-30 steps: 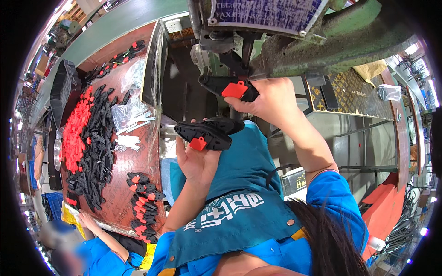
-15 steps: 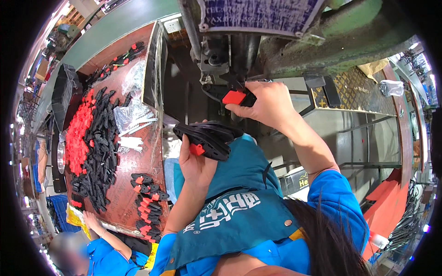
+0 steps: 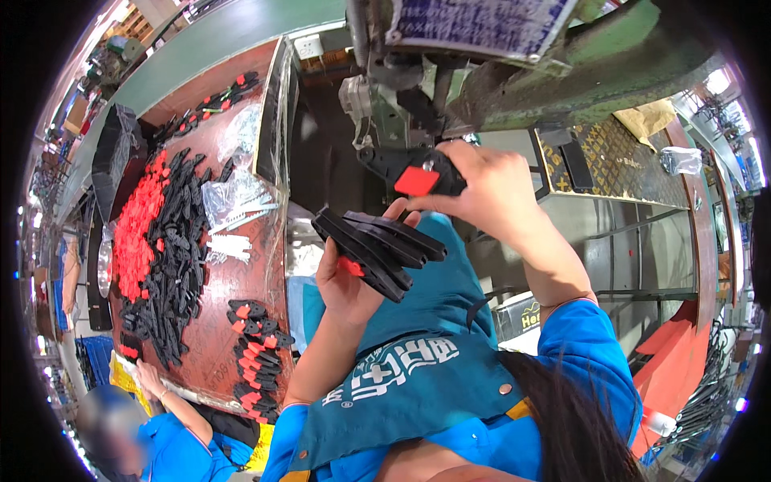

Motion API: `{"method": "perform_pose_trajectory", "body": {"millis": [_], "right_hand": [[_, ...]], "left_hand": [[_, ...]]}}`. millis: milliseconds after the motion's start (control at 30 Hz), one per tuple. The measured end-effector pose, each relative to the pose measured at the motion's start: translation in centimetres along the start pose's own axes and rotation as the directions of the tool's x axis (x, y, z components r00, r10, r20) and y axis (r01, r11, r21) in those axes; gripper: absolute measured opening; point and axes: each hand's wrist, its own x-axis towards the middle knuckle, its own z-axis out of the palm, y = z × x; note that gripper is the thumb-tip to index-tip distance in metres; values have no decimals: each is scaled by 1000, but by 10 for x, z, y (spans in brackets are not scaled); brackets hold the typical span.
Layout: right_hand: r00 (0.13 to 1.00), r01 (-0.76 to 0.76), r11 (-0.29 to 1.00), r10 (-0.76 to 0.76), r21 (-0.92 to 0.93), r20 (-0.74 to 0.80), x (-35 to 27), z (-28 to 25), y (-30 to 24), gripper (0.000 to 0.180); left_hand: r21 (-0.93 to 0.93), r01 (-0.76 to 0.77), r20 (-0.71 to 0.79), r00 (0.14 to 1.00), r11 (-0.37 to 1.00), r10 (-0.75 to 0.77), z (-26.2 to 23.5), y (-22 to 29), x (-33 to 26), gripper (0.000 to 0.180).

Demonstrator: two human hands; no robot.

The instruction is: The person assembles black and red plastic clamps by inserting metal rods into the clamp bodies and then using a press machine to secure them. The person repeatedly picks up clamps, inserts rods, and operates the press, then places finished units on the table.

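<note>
My left hand (image 3: 347, 293) is closed around a stack of long black plastic parts (image 3: 377, 255), with a bit of red showing near the thumb. In my right hand (image 3: 494, 189) is a black plastic part with a red tab (image 3: 417, 181), gripped at its right end between thumb and fingers. A small shiny round piece, perhaps a rivet head, shows on the red tab. This part sits just below the tool head (image 3: 422, 112) of a green machine; whether they touch I cannot tell. Both hands are close together above my lap.
On the left, a reddish table (image 3: 241, 301) bears heaps of red pieces (image 3: 138, 233) and black parts (image 3: 181, 265), white strips and several assembled parts (image 3: 259, 361). The green machine body (image 3: 594, 88) hangs overhead. Another person's arm (image 3: 181, 410) rests at the table's near left.
The right hand's part has come slightly down and right, away from the tool head, and the shiny piece now shows. The stack in my left hand has tilted and fanned out.
</note>
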Motion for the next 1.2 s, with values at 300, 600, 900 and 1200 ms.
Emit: {"method": "perform_pose_trajectory", "body": {"millis": [300,600,900,1200], "right_hand": [[963,112,963,-166,246,211,-34,2,-5,96],[898,440,875,-431,201,-89,-44,41,-57,56],[947,319,887,-285,333,-147,-108,85,-81,39],[852,505,689,-495,521,-172,-95,101,-97,44]], "left_hand": [[-76,-148,-145,980,986,136,-17,-12,0,51],[162,-201,-122,967,966,222,-22,-10,-3,45],[25,-42,-373,926,999,48,-28,-28,-59,48],[282,-128,-587,761,951,276,-37,0,-75,47]]}}
